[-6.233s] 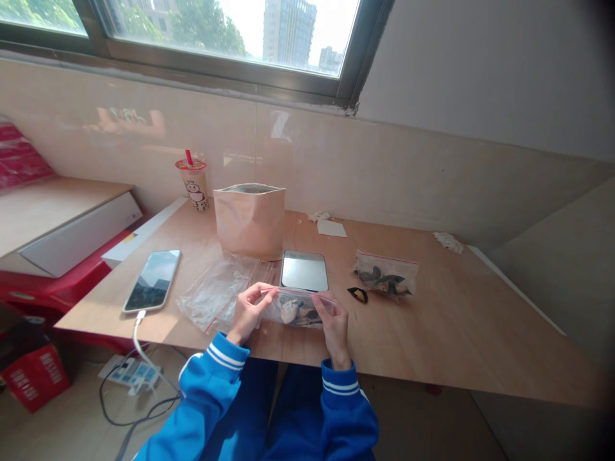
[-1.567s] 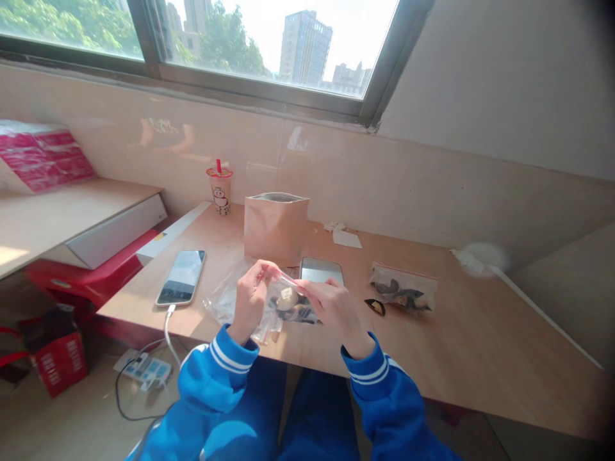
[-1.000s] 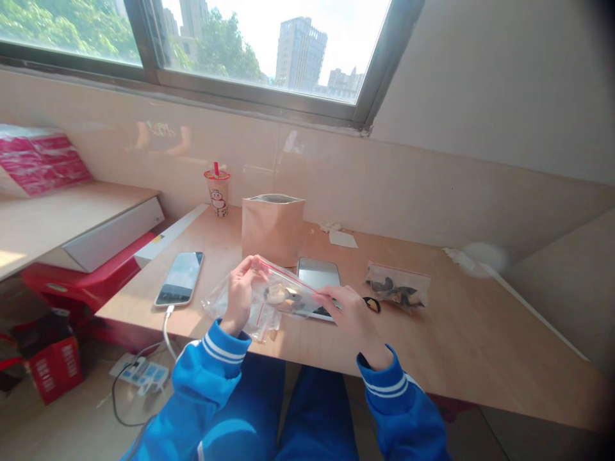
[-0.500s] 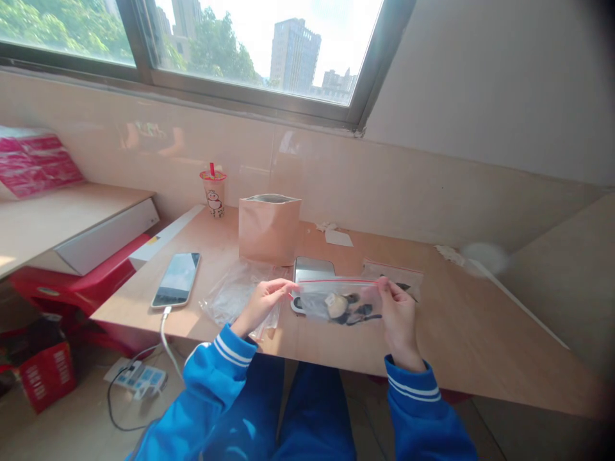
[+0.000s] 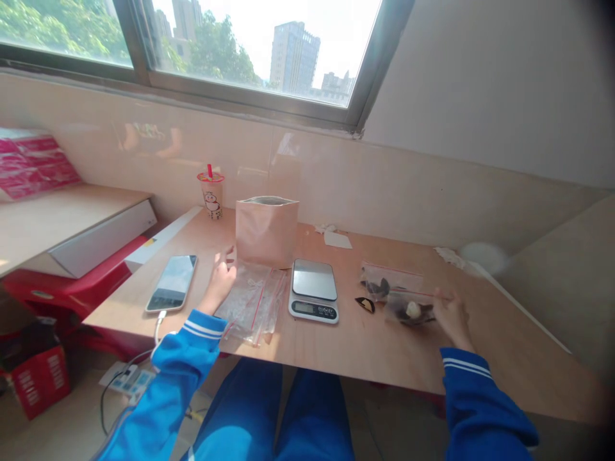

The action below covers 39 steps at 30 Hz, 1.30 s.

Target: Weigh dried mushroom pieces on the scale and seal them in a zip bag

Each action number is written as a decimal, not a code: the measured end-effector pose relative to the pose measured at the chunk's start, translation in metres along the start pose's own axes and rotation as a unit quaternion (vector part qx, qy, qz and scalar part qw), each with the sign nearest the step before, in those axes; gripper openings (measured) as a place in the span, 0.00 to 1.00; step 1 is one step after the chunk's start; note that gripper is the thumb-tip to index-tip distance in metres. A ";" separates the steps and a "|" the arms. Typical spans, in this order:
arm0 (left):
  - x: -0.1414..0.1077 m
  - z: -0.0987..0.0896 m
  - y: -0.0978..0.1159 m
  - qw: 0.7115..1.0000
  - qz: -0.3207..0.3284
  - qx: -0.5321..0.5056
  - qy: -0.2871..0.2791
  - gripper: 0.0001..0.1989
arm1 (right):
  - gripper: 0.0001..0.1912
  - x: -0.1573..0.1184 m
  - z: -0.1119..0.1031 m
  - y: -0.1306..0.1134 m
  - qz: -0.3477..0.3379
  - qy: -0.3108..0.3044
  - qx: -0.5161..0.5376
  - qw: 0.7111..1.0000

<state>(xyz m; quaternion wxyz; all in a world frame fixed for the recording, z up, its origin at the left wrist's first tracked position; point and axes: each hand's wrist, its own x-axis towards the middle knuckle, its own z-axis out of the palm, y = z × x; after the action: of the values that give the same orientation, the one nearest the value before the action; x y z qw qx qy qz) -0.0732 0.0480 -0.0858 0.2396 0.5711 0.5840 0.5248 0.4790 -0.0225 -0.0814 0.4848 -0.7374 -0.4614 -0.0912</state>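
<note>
My right hand (image 5: 452, 315), slightly blurred, is closed at the right end of a clear zip bag (image 5: 401, 312). A pale round piece and dark pieces show inside this bag. Just behind it lies another clear zip bag (image 5: 407, 276) with dark contents. A small dark leaf-shaped piece (image 5: 366, 305) with a tan patch is on the table to their left. My left hand (image 5: 221, 279) has its fingers apart and holds nothing. It hovers by flat, clear zip bags (image 5: 247, 306), left of the pink pouch (image 5: 267, 232), which stands upright with its top open.
A kitchen scale (image 5: 314, 291) with a bare metal plate sits mid-table. On the left are a phone (image 5: 173, 283) with a white cable and a drink cup (image 5: 211, 195) with a red straw. White paper scraps (image 5: 337, 239) lie near the wall. A power strip (image 5: 129, 383) is on the floor.
The filled zip bag has moved from above the scale to the table's right side with my right hand. My left hand has let go of it and moved left, fingers spread. The scale is now uncovered.
</note>
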 end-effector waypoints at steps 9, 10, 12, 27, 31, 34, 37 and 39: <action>0.053 0.019 -0.031 1.000 -0.016 0.009 0.000 0.55 | 0.31 -0.088 0.042 -0.031 -0.083 -0.053 -0.181 0.978; 0.056 0.023 -0.033 1.000 -0.015 -0.006 -0.016 0.54 | 0.30 -0.087 0.049 -0.031 -0.070 -0.062 -0.188 0.978; 0.058 0.029 -0.036 0.997 -0.009 -0.046 -0.065 0.52 | 0.29 -0.079 0.061 -0.029 -0.046 -0.078 -0.199 0.976; 0.049 0.034 -0.045 0.994 -0.015 -0.055 -0.095 0.33 | 0.15 -0.105 0.072 -0.057 -0.206 -0.254 0.015 0.945; 0.048 0.034 -0.049 0.995 -0.008 -0.046 -0.084 0.32 | 0.15 -0.091 0.081 -0.094 -0.175 -0.267 0.065 0.946; 0.047 0.034 -0.051 0.996 -0.016 -0.050 -0.079 0.30 | 0.16 -0.083 0.096 -0.138 -0.190 -0.286 0.102 0.934; 0.047 0.034 -0.054 0.997 0.003 -0.032 -0.073 0.25 | 0.15 -0.084 0.110 -0.174 -0.232 -0.315 0.104 0.914; 0.048 0.034 -0.055 0.997 0.020 -0.015 -0.068 0.23 | 0.15 -0.089 0.109 -0.192 -0.248 -0.295 0.111 0.916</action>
<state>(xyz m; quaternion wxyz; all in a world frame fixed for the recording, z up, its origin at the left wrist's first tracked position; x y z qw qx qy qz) -0.0771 0.1148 -0.1310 0.2771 0.6133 0.5468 0.4980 0.2476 0.0319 -0.0682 0.3673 -0.5341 -0.7587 0.0653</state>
